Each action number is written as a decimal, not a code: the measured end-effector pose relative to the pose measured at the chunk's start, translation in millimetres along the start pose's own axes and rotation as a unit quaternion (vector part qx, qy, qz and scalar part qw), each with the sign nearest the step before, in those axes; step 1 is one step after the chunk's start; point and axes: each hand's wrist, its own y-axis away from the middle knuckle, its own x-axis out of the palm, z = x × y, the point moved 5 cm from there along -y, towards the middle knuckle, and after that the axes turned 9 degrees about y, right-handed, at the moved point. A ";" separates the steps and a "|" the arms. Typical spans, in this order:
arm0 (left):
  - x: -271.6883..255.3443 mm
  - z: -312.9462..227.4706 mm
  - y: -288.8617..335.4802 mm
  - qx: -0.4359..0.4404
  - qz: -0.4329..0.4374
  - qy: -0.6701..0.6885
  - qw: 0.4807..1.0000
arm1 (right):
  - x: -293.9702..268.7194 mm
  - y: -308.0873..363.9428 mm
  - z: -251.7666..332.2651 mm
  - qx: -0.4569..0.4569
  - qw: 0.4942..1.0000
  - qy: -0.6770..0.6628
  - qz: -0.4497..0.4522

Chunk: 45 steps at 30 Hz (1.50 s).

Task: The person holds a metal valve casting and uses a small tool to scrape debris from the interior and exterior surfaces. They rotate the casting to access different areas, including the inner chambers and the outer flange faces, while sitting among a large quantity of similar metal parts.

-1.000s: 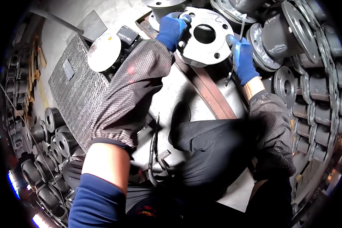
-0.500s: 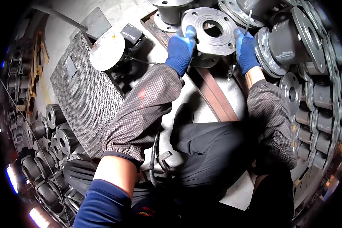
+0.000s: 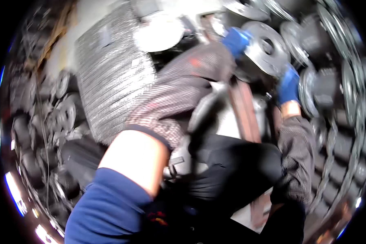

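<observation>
A grey metal flanged pipe fitting [image 3: 257, 52] has its round flange turned up toward me, with a dark bore in the middle. My left hand [image 3: 235, 42], in a blue glove, is closed on the flange's left rim. At its lower right edge is my right hand [image 3: 289, 84], in a matching glove, also closed against the rim. The fitting's body is mostly hidden under the flange. Motion smears the view, so single fingers are hard to make out.
Reddish steel rails [image 3: 244, 110] run below the fitting. More flanged pipes [image 3: 329, 87] are stacked close on the right, others [image 3: 69, 112] on the left. A ribbed metal panel [image 3: 113, 77] lies left, with a white disc [image 3: 158, 34] over its upper right edge.
My view has swung, shifting the panel and disc right in the picture. The flange has turned somewhat clockwise, its right side now lower, with both hands still on it.
</observation>
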 end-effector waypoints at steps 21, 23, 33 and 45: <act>-328.0 -92.2 452.6 -0.446 -0.079 -0.271 0.849 | 41.6 78.8 206.9 -0.118 0.986 -0.008 0.113; -339.3 -93.3 469.6 -0.429 -0.107 -0.254 0.860 | 81.6 119.2 273.6 -0.146 0.967 -0.037 0.206; -394.9 -35.7 536.1 -0.419 -0.162 -0.263 0.854 | 337.6 307.2 236.0 -0.451 0.817 0.219 0.284; -595.4 19.6 514.0 -0.457 -0.333 -0.392 0.726 | 392.8 330.6 196.0 -0.397 0.821 0.355 0.205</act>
